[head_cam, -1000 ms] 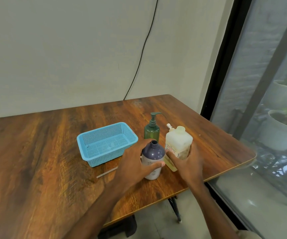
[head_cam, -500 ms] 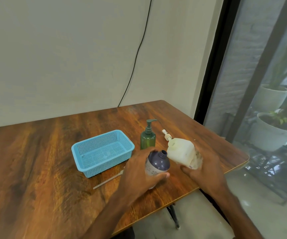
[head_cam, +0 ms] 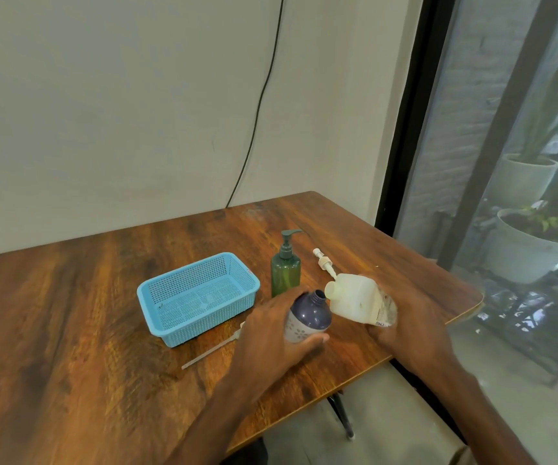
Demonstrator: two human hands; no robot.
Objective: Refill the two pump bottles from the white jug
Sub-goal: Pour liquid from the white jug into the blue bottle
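Note:
My left hand (head_cam: pixel 271 344) grips the purple bottle (head_cam: pixel 309 318), which has no pump and leans toward the right with its neck open. My right hand (head_cam: pixel 408 325) holds the white jug (head_cam: pixel 354 298) tipped on its side, its mouth right beside the purple bottle's opening. Just behind them the green pump bottle (head_cam: pixel 286 268) stands upright with its pump on. A white pump head (head_cam: pixel 324 262) lies on the table behind the jug. No liquid stream is visible.
A blue mesh basket (head_cam: pixel 200 293) sits on the wooden table (head_cam: pixel 69 330) to the left of the bottles. A thin white tube (head_cam: pixel 210 351) lies in front of it, partly under my left hand. The table edge runs close on the right, by a glass door.
My right hand lifted the jug off the table and tipped it over toward the purple bottle. My left hand tilted that bottle to meet the jug's mouth.

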